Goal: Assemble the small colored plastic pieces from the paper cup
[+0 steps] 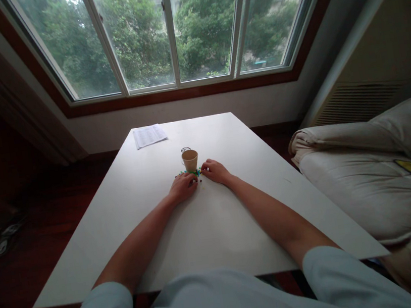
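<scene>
A tan paper cup (190, 161) stands upright on the white table (217, 239). Small coloured pieces (197, 172), green, blue and yellow, lie around its base; they are too small to name. A few dark bits are scattered nearer to me. My left hand (184, 186) rests just in front of the cup on the left, its fingers bent together over some of the pieces. To the right of the cup, my right hand (215, 171) has thumb and fingertips drawn together at the edge of the pieces. What either hand holds, if anything, is hidden.
Printed sheets of paper (150, 136) lie at the table's far left corner. Behind the cup is a thin dark looped thing (185, 149). A cream sofa (361, 173) stands to the right, and a wide window (169, 36) is beyond the table.
</scene>
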{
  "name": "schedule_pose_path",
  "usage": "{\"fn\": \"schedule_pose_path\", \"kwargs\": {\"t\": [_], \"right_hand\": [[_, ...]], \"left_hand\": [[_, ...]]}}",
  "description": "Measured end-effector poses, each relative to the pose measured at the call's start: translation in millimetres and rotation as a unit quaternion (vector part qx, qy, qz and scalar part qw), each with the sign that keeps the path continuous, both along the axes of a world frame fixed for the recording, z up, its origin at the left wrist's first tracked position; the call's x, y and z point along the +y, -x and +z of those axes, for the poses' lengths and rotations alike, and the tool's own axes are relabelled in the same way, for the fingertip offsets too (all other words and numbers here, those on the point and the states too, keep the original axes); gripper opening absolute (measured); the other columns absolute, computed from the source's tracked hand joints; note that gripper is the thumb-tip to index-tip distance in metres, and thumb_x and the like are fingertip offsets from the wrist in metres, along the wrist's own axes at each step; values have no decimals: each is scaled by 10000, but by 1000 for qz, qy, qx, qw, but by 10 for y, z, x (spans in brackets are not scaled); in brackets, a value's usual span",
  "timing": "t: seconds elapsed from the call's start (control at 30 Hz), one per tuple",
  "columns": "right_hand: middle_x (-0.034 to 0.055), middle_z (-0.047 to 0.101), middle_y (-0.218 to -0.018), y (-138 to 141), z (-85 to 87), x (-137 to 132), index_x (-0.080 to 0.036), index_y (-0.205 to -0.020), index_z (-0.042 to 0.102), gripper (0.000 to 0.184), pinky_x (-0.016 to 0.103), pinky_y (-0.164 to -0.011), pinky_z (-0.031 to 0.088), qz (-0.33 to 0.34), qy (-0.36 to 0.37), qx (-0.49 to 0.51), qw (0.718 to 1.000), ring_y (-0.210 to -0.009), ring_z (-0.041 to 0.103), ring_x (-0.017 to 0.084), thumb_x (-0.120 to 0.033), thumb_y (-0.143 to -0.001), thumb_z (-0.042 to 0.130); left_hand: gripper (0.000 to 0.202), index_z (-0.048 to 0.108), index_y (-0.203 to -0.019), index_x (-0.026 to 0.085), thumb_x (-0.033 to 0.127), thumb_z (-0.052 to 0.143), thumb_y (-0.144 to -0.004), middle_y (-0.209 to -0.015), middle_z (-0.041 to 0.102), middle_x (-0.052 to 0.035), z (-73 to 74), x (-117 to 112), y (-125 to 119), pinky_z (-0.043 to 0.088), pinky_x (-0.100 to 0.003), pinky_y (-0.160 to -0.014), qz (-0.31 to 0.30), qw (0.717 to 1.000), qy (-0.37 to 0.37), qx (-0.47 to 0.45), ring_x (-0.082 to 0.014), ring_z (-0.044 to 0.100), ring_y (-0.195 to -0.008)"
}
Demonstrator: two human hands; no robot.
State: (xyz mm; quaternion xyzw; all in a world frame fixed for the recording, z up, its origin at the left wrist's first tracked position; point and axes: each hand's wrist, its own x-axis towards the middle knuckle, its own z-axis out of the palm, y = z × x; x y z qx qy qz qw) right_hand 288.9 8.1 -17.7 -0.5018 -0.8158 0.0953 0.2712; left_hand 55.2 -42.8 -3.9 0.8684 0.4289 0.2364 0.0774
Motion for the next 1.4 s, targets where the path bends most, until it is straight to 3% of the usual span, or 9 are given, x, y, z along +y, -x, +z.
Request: {"fn": "schedule_pose_path", "kwargs": {"t": [1.4], "right_hand": [[40,651,-976,-6,-30,26,-222,-942,759,94,261,-775,443,2,0,8,1000,-831,595,155,-261,-930,674]], "left_hand": [[172,730,-1025,254,262,618,-895,-941,709,-52,10,-21,0,478,-351,-815,-2,1000,-5,3,-232,626,-892]]}}
